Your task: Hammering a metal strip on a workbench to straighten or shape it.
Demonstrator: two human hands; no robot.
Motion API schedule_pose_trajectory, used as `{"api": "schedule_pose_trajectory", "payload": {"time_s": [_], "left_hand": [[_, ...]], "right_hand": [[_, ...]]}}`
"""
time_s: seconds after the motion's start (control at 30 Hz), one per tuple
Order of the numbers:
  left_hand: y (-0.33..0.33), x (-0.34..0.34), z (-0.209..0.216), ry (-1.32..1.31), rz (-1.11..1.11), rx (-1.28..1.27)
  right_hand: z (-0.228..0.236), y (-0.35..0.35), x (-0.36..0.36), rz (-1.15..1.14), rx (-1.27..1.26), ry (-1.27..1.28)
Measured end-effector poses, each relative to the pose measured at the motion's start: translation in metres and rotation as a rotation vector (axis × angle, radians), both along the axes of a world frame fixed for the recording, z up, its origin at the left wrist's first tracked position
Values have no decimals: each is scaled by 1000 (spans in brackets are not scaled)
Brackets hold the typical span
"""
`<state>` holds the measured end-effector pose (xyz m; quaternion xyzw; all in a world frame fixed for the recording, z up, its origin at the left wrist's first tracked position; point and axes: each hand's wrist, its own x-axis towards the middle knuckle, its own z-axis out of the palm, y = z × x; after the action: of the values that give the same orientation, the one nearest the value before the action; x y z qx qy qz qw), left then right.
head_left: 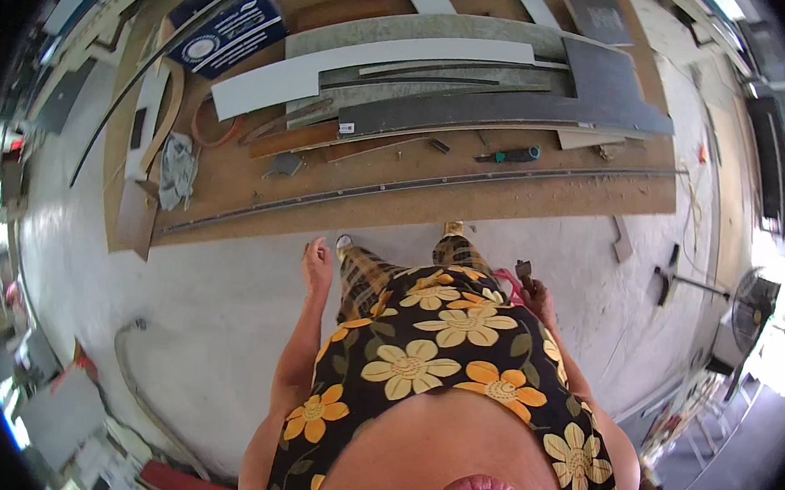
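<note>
My left hand (318,260) hangs beside my left leg, just short of the worktable's near edge. Its fingers are loosely bent and nothing shows in them. At my right hip, my right hand (539,303) is closed around a small dark brown piece (524,271), whose kind I cannot make out. Something pink (507,284) shows beside that hand, partly hidden by my flowered top. In front of both hands lies the brown worktable (294,215), with a long thin metal strip (383,189) along its near side. A teal-and-black handled tool (511,155) rests behind the strip.
White panels (406,55) and dark grey boards (475,111) are piled across the table. A blue printed box (234,34) and a crumpled plastic bag (177,171) lie at left. On the floor, a fan (752,307) stands at right and a grey hose (129,368) curves at left.
</note>
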<state>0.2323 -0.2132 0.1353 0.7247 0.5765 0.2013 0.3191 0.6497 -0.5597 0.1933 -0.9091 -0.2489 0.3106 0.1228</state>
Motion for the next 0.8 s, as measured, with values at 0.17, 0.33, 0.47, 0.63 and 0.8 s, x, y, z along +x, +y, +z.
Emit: {"api": "schedule_pose_trajectory", "payload": {"time_s": [0.17,0.33,0.47,0.63,0.8], "left_hand": [[-80,45,-5,61,204,-99],[-116,116,-3,-65,234,-140],[-133,160,-36,-109,72,-139],[-182,224,-96,32,-411,-397],[-222,261,-107,-76,-468,-698]], "right_hand": [[21,53,78,240,93,63],[25,88,94,357,195,127],[40,108,79,459,50,259],[41,101,78,578,21,340],[5,67,111,671,-147,343]]}}
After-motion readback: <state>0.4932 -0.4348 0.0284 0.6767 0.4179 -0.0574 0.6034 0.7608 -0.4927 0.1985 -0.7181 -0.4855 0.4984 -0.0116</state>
